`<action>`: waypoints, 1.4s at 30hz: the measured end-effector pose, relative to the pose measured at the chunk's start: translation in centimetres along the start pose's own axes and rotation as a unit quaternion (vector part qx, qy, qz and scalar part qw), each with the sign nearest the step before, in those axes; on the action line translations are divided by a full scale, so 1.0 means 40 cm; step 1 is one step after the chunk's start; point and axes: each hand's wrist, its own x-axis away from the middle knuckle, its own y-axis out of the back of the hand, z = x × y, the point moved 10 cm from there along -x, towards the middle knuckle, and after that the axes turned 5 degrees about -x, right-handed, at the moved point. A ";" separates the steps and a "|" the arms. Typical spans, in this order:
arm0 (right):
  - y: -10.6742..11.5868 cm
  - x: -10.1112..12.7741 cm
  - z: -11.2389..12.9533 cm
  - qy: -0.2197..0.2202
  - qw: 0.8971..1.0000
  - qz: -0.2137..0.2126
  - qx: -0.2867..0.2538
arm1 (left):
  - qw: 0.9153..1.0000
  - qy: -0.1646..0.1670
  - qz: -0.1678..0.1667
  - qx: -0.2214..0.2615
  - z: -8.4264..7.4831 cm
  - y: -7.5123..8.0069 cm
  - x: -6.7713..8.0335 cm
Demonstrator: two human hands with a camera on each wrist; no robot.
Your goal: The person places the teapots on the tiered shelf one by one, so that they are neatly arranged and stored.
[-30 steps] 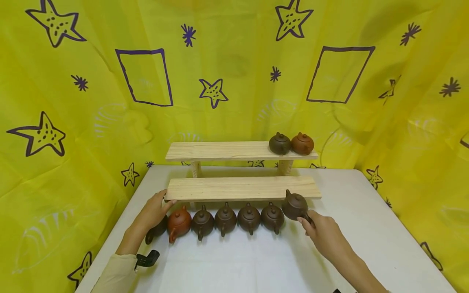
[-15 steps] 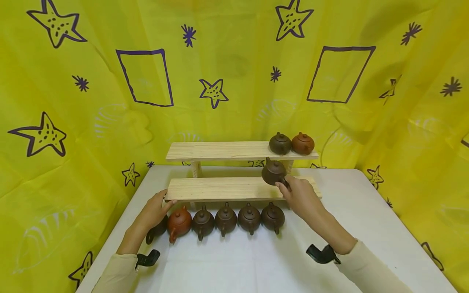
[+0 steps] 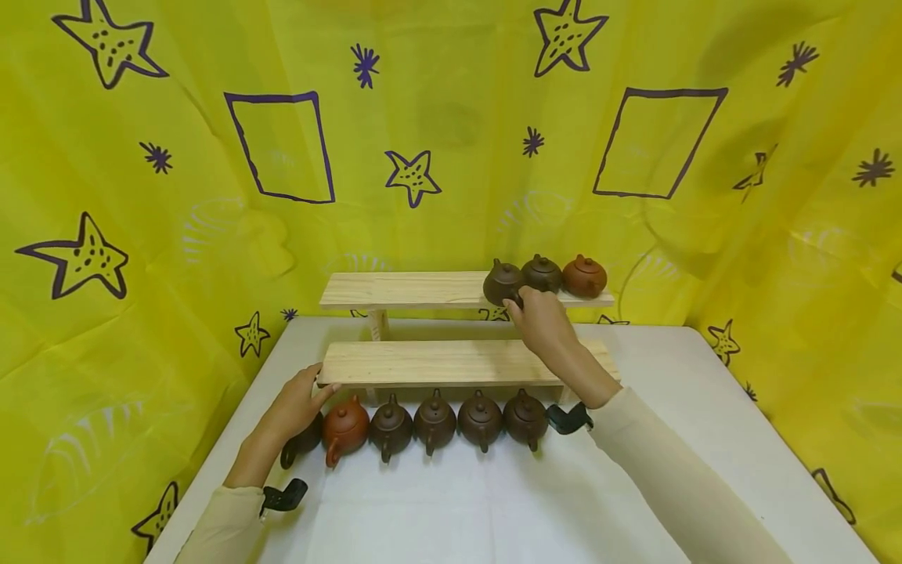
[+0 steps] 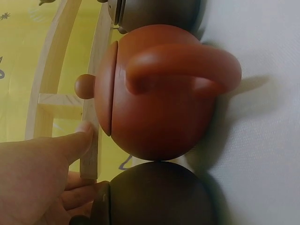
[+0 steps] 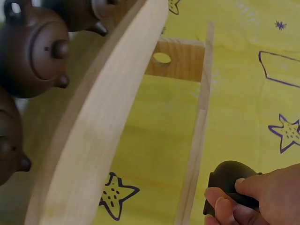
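My right hand (image 3: 546,321) holds a dark brown teapot (image 3: 501,282) by its handle at the upper wooden shelf (image 3: 402,290). This teapot sits just left of an olive-dark teapot (image 3: 541,274) and a reddish-brown teapot (image 3: 585,276); whether its base touches the board cannot be told. In the right wrist view the fingers (image 5: 225,208) hide much of the pot. My left hand (image 3: 292,407) grips the left end of the lower wooden shelf (image 3: 423,363), thumb on its edge. Beside that hand stand an orange-red teapot (image 4: 159,112) and a dark teapot (image 4: 159,197).
Along the front of the lower shelf, dark teapots (image 3: 434,425) stand in a row on the white table (image 3: 437,517), handles toward me. A yellow patterned cloth (image 3: 451,117) hangs behind and at both sides. Black wrist devices (image 3: 569,419) sit at the sleeves.
My right hand has carried the dark brown teapot from in front of the lower shelf, up and leftward, to the upper shelf beside the other two. My left hand stays in place.
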 end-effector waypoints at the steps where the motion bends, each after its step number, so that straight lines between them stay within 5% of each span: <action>1: -0.002 -0.009 0.000 -0.004 1.000 0.001 0.000 | 1.000 0.001 0.001 0.000 0.000 0.000 0.000; 15: -0.043 -0.078 -0.025 -0.062 0.998 0.031 -0.008 | 1.000 0.002 -0.005 -0.002 0.002 0.003 -0.004; 27: -0.052 -0.103 -0.013 -0.051 0.998 0.024 -0.004 | 1.000 -0.001 -0.011 0.001 0.000 0.008 0.001; 42: -0.038 -0.080 -0.043 -0.070 0.997 0.019 -0.016 | 1.000 -0.002 -0.010 0.000 -0.004 0.008 0.004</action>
